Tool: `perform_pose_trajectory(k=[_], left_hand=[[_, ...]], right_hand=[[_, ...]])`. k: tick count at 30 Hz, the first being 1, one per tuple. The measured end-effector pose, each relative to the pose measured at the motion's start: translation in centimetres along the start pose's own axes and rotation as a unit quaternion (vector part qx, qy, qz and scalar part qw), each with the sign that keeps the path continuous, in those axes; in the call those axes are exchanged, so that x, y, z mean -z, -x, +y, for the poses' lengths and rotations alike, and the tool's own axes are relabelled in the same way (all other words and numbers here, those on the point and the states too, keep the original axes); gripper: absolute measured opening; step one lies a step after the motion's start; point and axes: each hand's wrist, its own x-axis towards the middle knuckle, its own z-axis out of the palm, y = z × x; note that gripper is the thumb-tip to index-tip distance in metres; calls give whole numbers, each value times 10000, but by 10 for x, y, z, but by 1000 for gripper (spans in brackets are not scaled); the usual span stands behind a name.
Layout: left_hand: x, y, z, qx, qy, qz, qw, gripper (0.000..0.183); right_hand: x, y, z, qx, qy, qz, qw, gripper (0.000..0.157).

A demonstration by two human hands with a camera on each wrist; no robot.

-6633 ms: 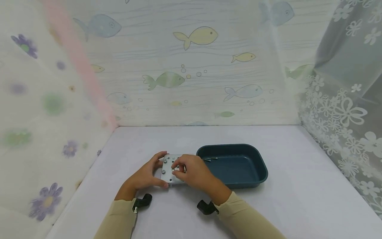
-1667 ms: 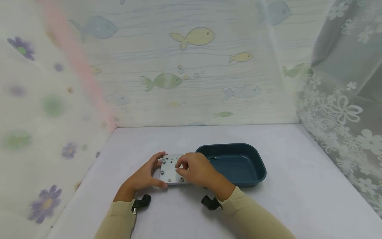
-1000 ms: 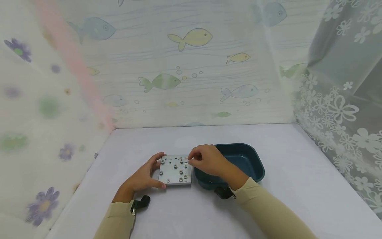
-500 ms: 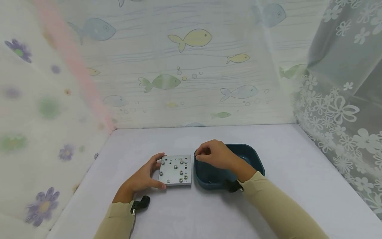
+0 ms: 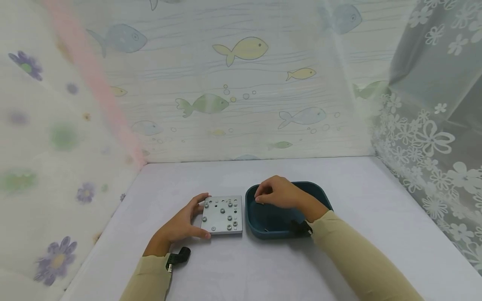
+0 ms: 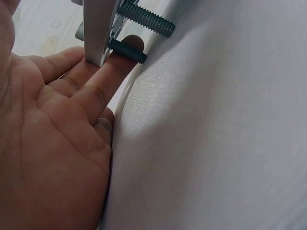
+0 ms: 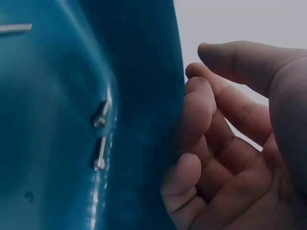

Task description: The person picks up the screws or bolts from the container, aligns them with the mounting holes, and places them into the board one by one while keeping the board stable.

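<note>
My left hand [image 5: 180,221] holds a square silver metal plate [image 5: 214,217] at its left side, thumb at the near edge and fingers at the far edge. Several socket head screws [image 5: 222,210] stand in holes of the plate. In the left wrist view, threaded screw shanks [image 6: 148,20] stick out under it, and a finger lies behind one. Over the left part of a dark teal tray [image 5: 261,217] is my right hand [image 5: 282,193]. In the right wrist view its fingers are loosely bent, with thumb and forefinger apart and nothing between them. Loose screws [image 7: 100,154] lie on the tray floor.
The tray stands just right of the plate on a white tabletop [image 5: 222,271]. Black wrist cameras [image 5: 183,255] stick out from both sleeves. A fish-printed cloth [image 5: 241,104] hangs behind, with a flowered curtain at each side.
My right hand has left the plate, where its fingertips were at a screw, and moved right to over the tray. My left hand keeps its hold on the plate.
</note>
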Motion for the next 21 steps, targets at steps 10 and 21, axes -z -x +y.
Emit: perform_pose_trajectory(k=[10, 21], left_hand=[[-1, 0, 0, -19, -42, 11, 10000, 129], [-1, -1, 0, 12, -59, 24, 10000, 126]], right_hand=[[6, -4, 11, -99, -169, -171, 9997, 11], [3, -14, 20, -79, -109, -242, 9996, 12]])
